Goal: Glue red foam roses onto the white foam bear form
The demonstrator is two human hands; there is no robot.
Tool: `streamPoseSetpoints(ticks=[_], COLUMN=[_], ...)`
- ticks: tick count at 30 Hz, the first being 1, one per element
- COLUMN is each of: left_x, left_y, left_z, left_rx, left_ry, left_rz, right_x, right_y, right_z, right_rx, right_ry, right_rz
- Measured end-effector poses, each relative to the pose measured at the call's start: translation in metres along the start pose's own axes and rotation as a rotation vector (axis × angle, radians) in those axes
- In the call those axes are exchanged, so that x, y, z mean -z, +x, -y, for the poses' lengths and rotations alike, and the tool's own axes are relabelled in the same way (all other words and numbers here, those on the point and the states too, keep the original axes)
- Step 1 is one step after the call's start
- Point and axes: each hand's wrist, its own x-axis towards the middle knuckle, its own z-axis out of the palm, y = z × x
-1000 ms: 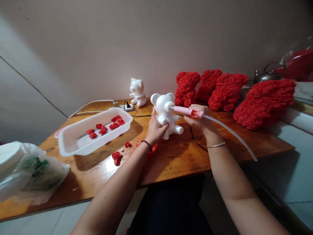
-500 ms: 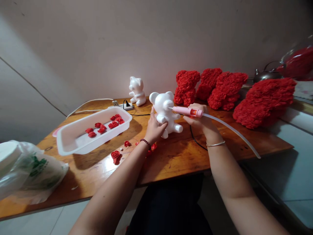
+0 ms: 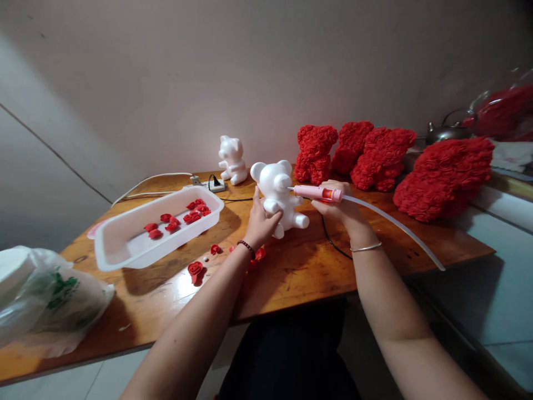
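While the left hand (image 3: 261, 223) spreads its fingers wide around the lower body of a white foam bear (image 3: 277, 191), holding it upright above the wooden table (image 3: 291, 283), the right hand (image 3: 333, 203) closes in a narrow grip on a pink glue gun (image 3: 316, 193). The gun's thin nozzle points at the bear's muzzle; whether it touches the foam or stops just short of it cannot be told. No roses show on the bear's visible surface, so the work in hand is this gun-to-foam contact at the head.

A long translucent glue stick (image 3: 395, 225) curves from the back of the gun to the right of the bear, and a black cord (image 3: 331, 244) drops below it. A beaded bracelet (image 3: 246, 248) circles the left wrist and a thin bangle (image 3: 366, 247) the right.

Left of the bear, loose red foam roses (image 3: 195, 269) lie on the table, and more roses (image 3: 170, 225) sit inside a white plastic tray (image 3: 166, 242). Further left and nearer the person is a plastic bag (image 3: 54, 300). Beyond the bear stand a second white foam bear (image 3: 232, 161), to its left, and a row of bears covered in red roses (image 3: 314, 154), to its right.
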Motion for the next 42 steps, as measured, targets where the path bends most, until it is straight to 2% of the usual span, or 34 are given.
streamPoseSetpoints(ticks=[11, 15, 19, 28, 42], left_x=[0.003, 0.003, 0.003, 0.003, 0.002], left_y=[0.000, -0.001, -0.001, -0.001, 0.000], left_z=[-0.011, -0.012, -0.012, -0.014, -0.007], left_rx=[0.049, 0.092, 0.071, 0.074, 0.065], left_ry=[0.013, -0.016, -0.004, -0.013, 0.006], left_rz=[0.007, 0.013, 0.012, 0.013, 0.015], right_x=[0.001, -0.001, -0.003, -0.001, -0.004], right_y=[-0.002, -0.001, 0.000, 0.001, 0.001], right_z=[-0.008, -0.011, -0.008, 0.001, -0.003], right_rx=[-0.066, -0.041, -0.005, -0.029, -0.026], right_ry=[0.000, 0.056, 0.000, -0.023, -0.022], right_rz=[0.015, -0.050, -0.091, -0.073, -0.051])
